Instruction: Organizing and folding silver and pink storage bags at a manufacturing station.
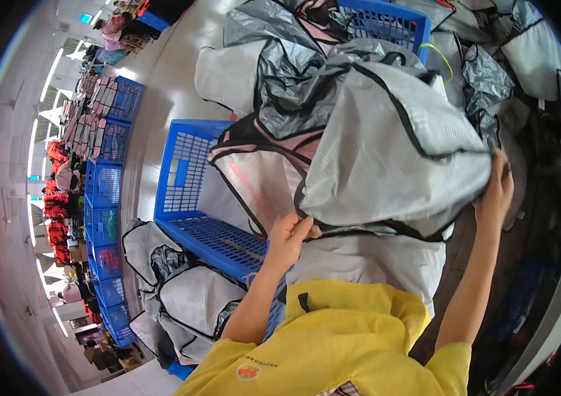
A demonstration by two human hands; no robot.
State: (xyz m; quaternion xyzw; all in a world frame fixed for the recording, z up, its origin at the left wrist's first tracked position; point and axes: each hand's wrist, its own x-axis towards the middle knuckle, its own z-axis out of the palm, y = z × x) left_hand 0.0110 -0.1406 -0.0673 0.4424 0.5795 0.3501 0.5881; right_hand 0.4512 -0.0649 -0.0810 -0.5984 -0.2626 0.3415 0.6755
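Note:
Stretched between my two hands is a large light-grey fabric bag (386,152) with black bound edges. My left hand (287,239) pinches its near left corner, thumb and fingers together. At the far right corner my right hand (497,188) is closed on the black edging. Below and left of the bag lies a second pale piece with black trim (261,181), partly over a blue plastic crate (185,171). Crumpled silver lining (294,79) is heaped just beyond the held bag. The bag hides part of the crate and the heap.
Another blue crate (386,23) stands at the far side. More grey bags (195,290) are piled at the lower left, others (538,59) at the far right. Blue crates in a row (103,188) line the left, some with folded pieces. A person (114,26) is in the distance.

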